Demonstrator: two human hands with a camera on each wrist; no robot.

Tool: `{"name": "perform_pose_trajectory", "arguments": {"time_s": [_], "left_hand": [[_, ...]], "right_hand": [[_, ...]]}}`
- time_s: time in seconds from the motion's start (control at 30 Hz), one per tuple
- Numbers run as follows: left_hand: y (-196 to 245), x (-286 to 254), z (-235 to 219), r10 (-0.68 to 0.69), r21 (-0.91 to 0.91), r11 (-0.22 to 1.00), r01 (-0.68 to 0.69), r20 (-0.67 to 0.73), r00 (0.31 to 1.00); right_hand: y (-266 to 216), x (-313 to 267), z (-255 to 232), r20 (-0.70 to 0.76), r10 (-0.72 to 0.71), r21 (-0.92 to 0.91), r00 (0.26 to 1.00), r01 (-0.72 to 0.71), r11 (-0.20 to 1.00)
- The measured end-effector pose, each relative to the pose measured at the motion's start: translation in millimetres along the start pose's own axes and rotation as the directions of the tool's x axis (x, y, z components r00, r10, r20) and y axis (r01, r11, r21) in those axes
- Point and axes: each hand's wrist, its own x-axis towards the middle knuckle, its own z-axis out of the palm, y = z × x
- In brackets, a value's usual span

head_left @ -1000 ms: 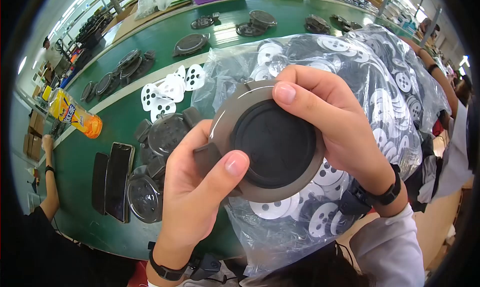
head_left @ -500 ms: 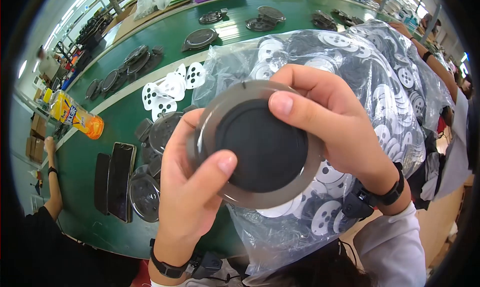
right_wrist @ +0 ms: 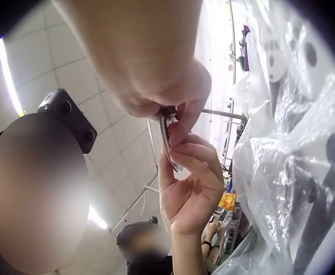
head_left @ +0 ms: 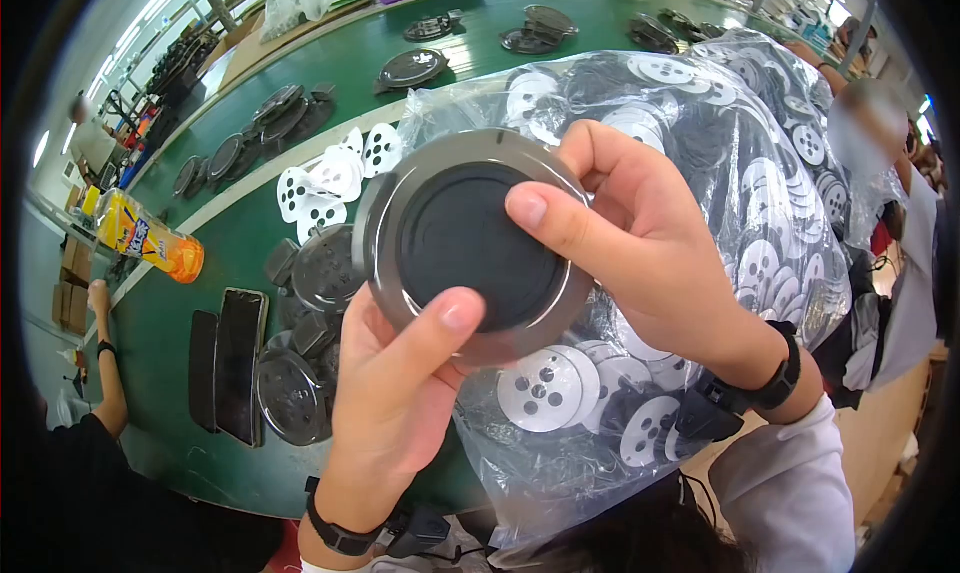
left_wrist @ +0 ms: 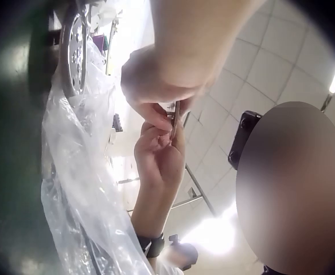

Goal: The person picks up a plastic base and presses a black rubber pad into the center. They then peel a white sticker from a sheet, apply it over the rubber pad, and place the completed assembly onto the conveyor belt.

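Observation:
Both hands hold a round plastic disc (head_left: 450, 233) up in front of the body, with a smoky see-through rim and a flat black middle turned to the head camera. My left hand (head_left: 395, 398) pinches its lower edge, thumb over the black face and the other fingers hidden behind. At the right side, my right hand (head_left: 645, 258) grips the rim with its thumb on the black part and fingers bent behind. Seen edge-on in the right wrist view, the disc (right_wrist: 165, 134) is a thin curved piece between the two hands.
Under the hands lies a clear plastic bag (head_left: 560, 483) full of white, holed discs. Loose white pieces (head_left: 340, 173) sit left of it, near smoky round parts (head_left: 290, 398), a phone (head_left: 241, 363) and an orange drink bottle (head_left: 145, 238). More parts (head_left: 413, 68) stand farther back.
The disc has turned in the hands; the side tab seen by the left thumb earlier no longer shows. It has also shifted up and left, the right hand moving left with it.

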Motion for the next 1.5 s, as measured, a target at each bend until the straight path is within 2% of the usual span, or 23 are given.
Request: {"name": "perform_pose_trajectory", "arguments": {"time_s": [0.03, 0.07, 0.1, 0.17, 0.27, 0.4, 0.47, 0.57, 0.63, 0.77, 0.83, 0.87, 0.9, 0.97, 1.0, 1.03, 1.07, 1.1, 1.23, 1.3, 1.37, 1.47, 1.5], "left_hand": [[-1, 0, -1, -0.034, -0.01, 0.999, 0.034, 0.009, 0.999], [-4, 3, -4, 0.01, 0.077, 0.997, -0.009, -0.007, 1.0], [-3, 2, -4, 0.01, 0.078, 0.997, -0.01, -0.007, 1.0], [0, 0, -4, 0.058, 0.163, 0.985, -0.058, 0.005, 0.998], [1, 1, -6, 0.061, 0.16, 0.985, -0.061, 0.007, 0.998], [-5, 2, -6, 0.144, 0.169, 0.975, -0.146, 0.028, 0.989], [-4, 2, -1, 0.107, 0.033, 0.994, -0.106, -0.017, 0.994], [-4, 3, -2, 0.121, 0.005, 0.993, -0.121, -0.034, 0.992], [-3, 2, -4, 0.151, 0.041, 0.988, -0.151, 0.013, 0.988], [-4, 1, -8, 0.167, 0.093, 0.981, -0.173, 0.061, 0.984], [-9, 1, -7, 0.188, 0.069, 0.98, -0.185, -0.039, 0.981], [-9, 2, -7, 0.19, 0.059, 0.981, -0.187, -0.052, 0.98], [-11, 2, -7, 0.238, 0.158, 0.961, -0.227, -0.054, 0.97], [-9, 1, -5, 0.245, 0.162, 0.959, -0.232, -0.064, 0.967], [-10, -1, -6, 0.264, 0.196, 0.95, -0.243, -0.09, 0.96], [-13, -3, -7, 0.283, 0.231, 0.94, -0.252, -0.115, 0.952], [-15, -3, -8, 0.298, 0.24, 0.935, -0.263, -0.125, 0.946], [-12, -4, -11, 0.298, 0.235, 0.932, -0.276, -0.067, 0.952], [-16, -4, -20, 0.34, 0.251, 0.916, -0.314, -0.067, 0.938], [-17, -3, -18, 0.322, 0.364, 0.877, -0.314, 0.038, 0.946], [-15, 0, -5, 0.368, 0.377, 0.864, -0.333, -0.023, 0.93], [-15, 5, -14, 0.37, 0.432, 0.831, -0.35, 0.041, 0.928], [-17, 6, -13, 0.367, 0.429, 0.833, -0.349, 0.042, 0.929]], "right_hand": [[2, 0, 1, -0.01, -0.012, 0.011, 1.0, 0.012, 1.0], [3, 0, 1, -0.019, -0.025, 0.023, 1.0, 0.025, 0.999], [2, 0, 1, -0.019, -0.026, 0.024, 0.999, 0.027, 0.999], [0, 0, 1, 0.006, 0.043, 0.086, 0.999, -0.043, 0.995], [4, 0, -2, 0.093, 0.025, -0.011, 0.995, -0.024, 1.0], [3, 1, -1, 0.11, 0.066, 0.028, 0.992, -0.07, 0.997], [4, 2, -2, 0.127, -0.026, 0.042, 0.992, 0.021, 0.999], [9, 5, -4, 0.154, -0.131, 0.007, 0.979, 0.131, 0.991], [8, 9, -7, 0.166, -0.13, -0.044, 0.977, 0.139, 0.989], [9, 9, -3, 0.177, -0.159, 0.053, 0.971, 0.152, 0.987], [10, 10, -2, 0.175, -0.104, 0.209, 0.979, 0.066, 0.976], [18, 13, -9, 0.197, -0.106, 0.141, 0.975, 0.079, 0.987], [21, 15, -10, 0.219, -0.084, 0.157, 0.972, 0.049, 0.986], [21, 17, -9, 0.243, -0.079, 0.069, 0.967, 0.064, 0.996], [29, 22, -13, 0.248, -0.116, -0.078, 0.962, 0.139, 0.987], [24, 20, -8, 0.252, -0.057, -0.04, 0.966, 0.069, 0.997], [10, 13, -11, 0.317, 0.124, -0.071, 0.94, -0.107, 0.992], [12, 13, -10, 0.355, 0.095, -0.045, 0.93, -0.085, 0.995], [20, 16, -10, 0.403, 0.011, 0.039, 0.915, -0.029, 0.999], [23, 17, -8, 0.334, -0.072, 0.117, 0.94, 0.035, 0.993], [30, 20, -10, 0.304, -0.125, 0.119, 0.944, 0.092, 0.989], [36, 21, -10, 0.278, -0.136, 0.111, 0.951, 0.109, 0.988], [39, 24, -9, 0.269, -0.247, 0.062, 0.931, 0.24, 0.969]]}}
